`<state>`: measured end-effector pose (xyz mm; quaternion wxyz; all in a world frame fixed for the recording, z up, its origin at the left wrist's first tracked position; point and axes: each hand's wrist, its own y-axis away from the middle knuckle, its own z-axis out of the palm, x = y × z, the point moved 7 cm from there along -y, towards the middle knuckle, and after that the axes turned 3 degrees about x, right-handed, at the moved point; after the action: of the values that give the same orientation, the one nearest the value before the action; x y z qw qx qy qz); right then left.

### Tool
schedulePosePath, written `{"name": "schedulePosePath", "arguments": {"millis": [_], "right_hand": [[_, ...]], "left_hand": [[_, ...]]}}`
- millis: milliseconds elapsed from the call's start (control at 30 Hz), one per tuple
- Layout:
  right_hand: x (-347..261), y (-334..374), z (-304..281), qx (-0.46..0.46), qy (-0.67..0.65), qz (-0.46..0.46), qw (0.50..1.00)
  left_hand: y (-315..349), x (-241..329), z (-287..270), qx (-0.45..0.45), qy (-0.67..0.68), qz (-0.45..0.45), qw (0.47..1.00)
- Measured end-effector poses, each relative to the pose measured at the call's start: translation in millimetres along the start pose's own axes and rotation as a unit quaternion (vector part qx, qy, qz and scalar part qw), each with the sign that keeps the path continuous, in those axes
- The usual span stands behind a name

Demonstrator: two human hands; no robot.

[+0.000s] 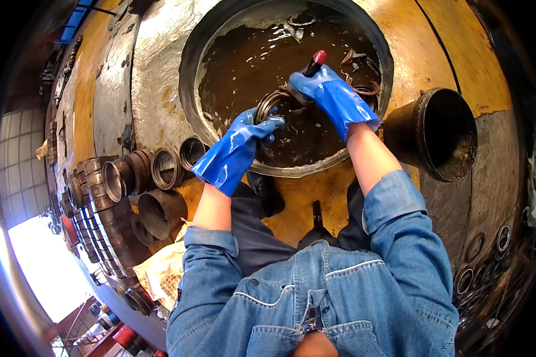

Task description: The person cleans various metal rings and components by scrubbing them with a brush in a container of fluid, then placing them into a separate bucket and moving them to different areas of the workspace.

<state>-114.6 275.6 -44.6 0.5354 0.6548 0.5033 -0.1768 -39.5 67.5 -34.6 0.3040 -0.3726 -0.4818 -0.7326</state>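
Observation:
Both my hands wear blue rubber gloves and are over a large round tub (189,89) of murky brown liquid. My left hand (242,138) is closed round the near left side of a brownish metal ring (267,105), held tilted above the liquid. In my right hand (329,92) is a tool with a black, red-ended handle (316,61). Its working end meets the ring's right side; glove and ring hide most of it, so its kind is unclear. Pale and reddish scraps (356,58) float near the tub's far right side.
A dark, dirty bucket (449,134) lies tipped right of the tub, its mouth facing me. On the left stand several metal rings (167,168) and short cylinders (162,214), beside a crumpled paper bag (164,272). More thin rings (503,238) lie at the far right.

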Motion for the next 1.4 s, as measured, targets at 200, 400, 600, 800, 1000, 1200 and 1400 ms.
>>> {"name": "schedulePosePath", "arguments": {"millis": [200, 400, 600, 800, 1000, 1200, 1400], "right_hand": [[36.4, 3.1, -3.3, 0.043, 0.079, 0.023, 0.996], [36.2, 11.7, -44.9, 0.123, 0.034, 0.062, 0.990], [41.5, 10.4, -49.3, 0.096, 0.089, 0.052, 0.990], [-13.6, 15.1, -9.0, -0.131, -0.075, -0.110, 0.982], [-49.7, 37.6, 39.5, -0.036, -0.043, -0.120, 0.991], [-20.0, 27.4, -14.9, 0.075, -0.034, -0.029, 0.996], [-66.6, 47.6, 31.0, -0.073, 0.046, -0.135, 0.987]], "left_hand": [[-19.4, -16.6, 2.6, -0.027, 0.032, -0.080, 0.996], [-13.8, 8.9, 35.6, 0.050, 0.005, 0.067, 0.996], [-17.9, -22.0, 1.3, -0.005, 0.101, -0.031, 0.994], [-8.6, -6.5, -18.9, 0.134, -0.001, 0.060, 0.989], [-7.0, -19.6, -30.0, 0.110, 0.046, 0.046, 0.992], [-0.7, -10.4, -17.9, 0.110, 0.048, 0.018, 0.993], [-14.1, -15.8, -17.0, 0.113, 0.029, 0.028, 0.993]]}}
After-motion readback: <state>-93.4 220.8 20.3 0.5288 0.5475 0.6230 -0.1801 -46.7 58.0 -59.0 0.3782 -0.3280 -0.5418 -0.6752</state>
